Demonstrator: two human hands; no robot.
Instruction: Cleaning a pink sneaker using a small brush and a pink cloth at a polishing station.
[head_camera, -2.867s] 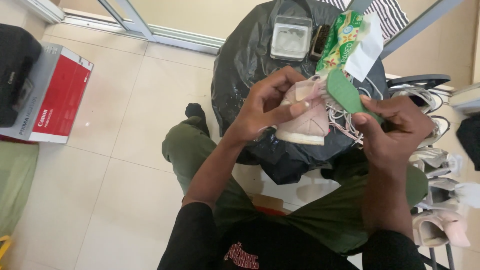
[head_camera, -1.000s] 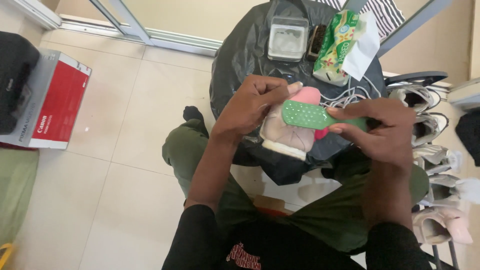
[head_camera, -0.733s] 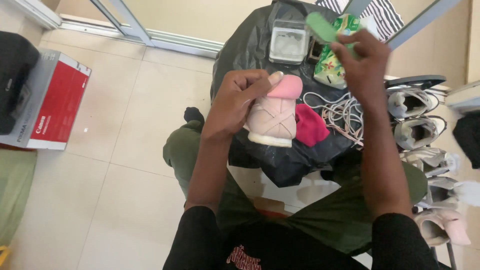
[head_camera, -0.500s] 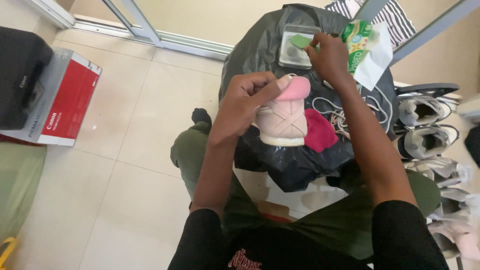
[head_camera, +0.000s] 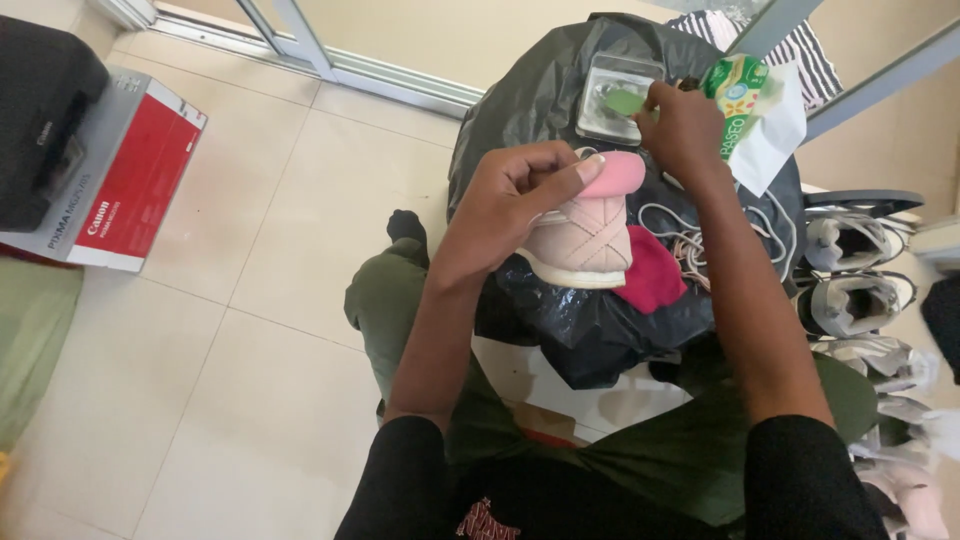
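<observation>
left hand (head_camera: 515, 195) is still gripping the small pink shoe (head_camera: 588, 230) over the black bag (head_camera: 540, 100). right hand (head_camera: 682, 125), which was brushing the shoe a second ago, has gone up and now holds the green brush (head_camera: 627, 101) in the clear tub (head_camera: 612, 88), beside the tissue pack (head_camera: 738, 95).

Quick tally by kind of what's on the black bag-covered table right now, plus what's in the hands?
Pink shoe, in left hand: 1
Green brush, in right hand: 1
Clear container: 1
Tissue pack: 1
Magenta cloth: 1
Bunch of laces: 1
Total: 6
</observation>
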